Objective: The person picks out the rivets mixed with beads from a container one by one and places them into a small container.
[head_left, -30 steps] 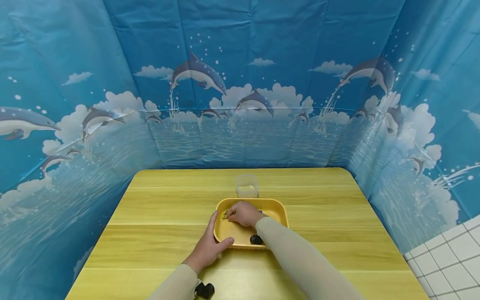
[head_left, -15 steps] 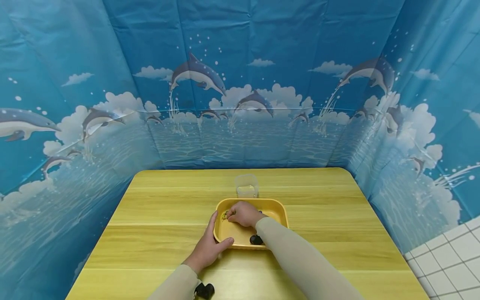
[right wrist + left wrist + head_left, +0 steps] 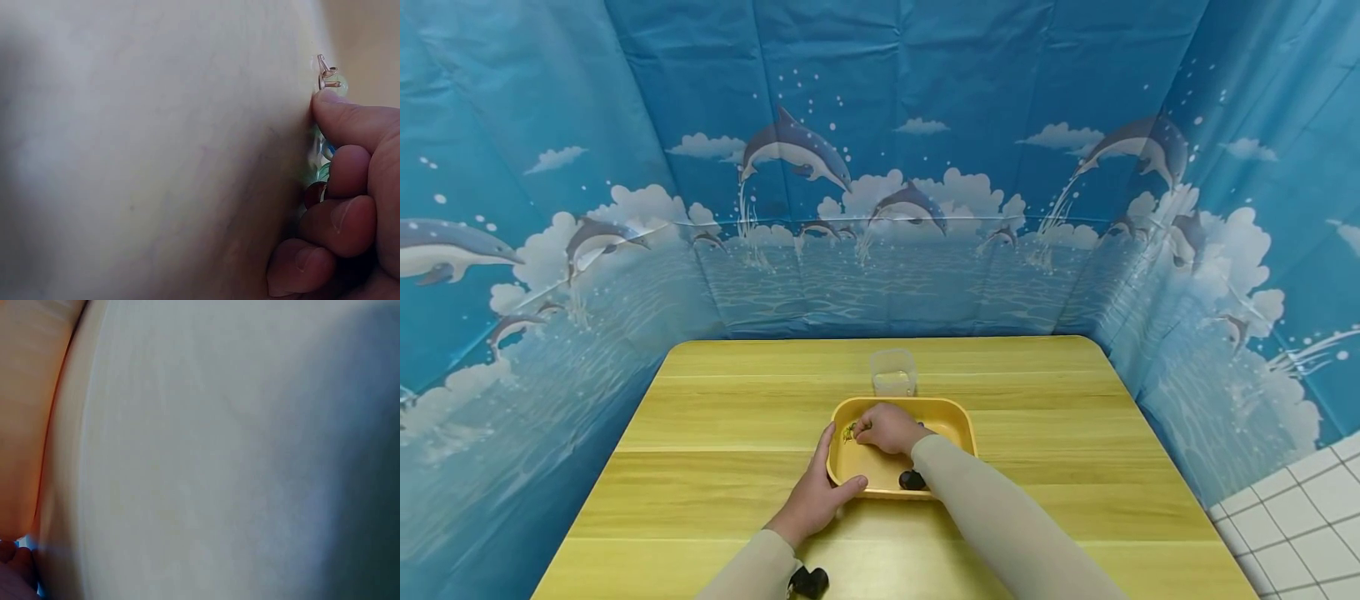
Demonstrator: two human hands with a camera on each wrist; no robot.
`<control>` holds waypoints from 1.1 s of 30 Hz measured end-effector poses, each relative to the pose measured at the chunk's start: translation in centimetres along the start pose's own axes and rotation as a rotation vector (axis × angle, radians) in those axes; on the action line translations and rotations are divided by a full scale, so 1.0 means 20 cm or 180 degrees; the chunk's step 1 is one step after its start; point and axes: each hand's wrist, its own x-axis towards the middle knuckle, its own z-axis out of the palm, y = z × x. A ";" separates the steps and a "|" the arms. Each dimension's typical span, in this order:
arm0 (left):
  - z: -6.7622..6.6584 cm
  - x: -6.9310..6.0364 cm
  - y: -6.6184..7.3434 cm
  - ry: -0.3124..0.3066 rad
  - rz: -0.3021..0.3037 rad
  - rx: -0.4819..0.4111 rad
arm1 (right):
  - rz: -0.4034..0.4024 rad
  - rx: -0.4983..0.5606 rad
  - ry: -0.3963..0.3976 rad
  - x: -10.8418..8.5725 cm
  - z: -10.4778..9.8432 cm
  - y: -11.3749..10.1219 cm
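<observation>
A shallow yellow plastic tray (image 3: 951, 410) rests on the table. My left hand (image 3: 815, 492) holds its near left corner, thumb over the front rim and fingers along the left wall. My right hand (image 3: 889, 427) reaches into the tray with bent fingers, close to small yellow bits (image 3: 848, 432) at its left side. In the right wrist view, the thumb and curled fingers pinch glassy coloured beads (image 3: 325, 170), partly hidden, with a coppery metal piece (image 3: 327, 76) by the thumb tip. A small blue thing (image 3: 921, 423) shows just behind the right wrist.
Behind the tray stands a clear plastic container (image 3: 893, 372), with something small at its bottom. Black wrist cameras (image 3: 810, 582) sit on both wrists. A blue dolphin-printed curtain (image 3: 895, 275) hangs along the back and sides of the wood-grain table (image 3: 722, 400).
</observation>
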 end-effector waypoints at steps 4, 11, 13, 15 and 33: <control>0.00 0.00 0.00 0.0004 -0.0001 0.0010 | -0.0014 -0.0050 0.0006 0.00 0.00 0.00; -0.01 -0.01 0.01 -0.0002 -0.0017 -0.0013 | -0.0036 -0.0108 0.0013 0.00 0.00 -0.01; -0.01 -0.01 0.01 -0.0007 -0.0018 -0.0026 | -0.0037 -0.0095 0.0010 0.00 0.00 -0.01; -0.01 -0.01 0.01 -0.0006 -0.0017 -0.0035 | -0.0041 -0.0074 0.0007 0.00 0.00 -0.01; 0.00 -0.02 0.03 0.0002 -0.0017 -0.0025 | -0.0078 0.0026 -0.0017 -0.02 -0.03 -0.02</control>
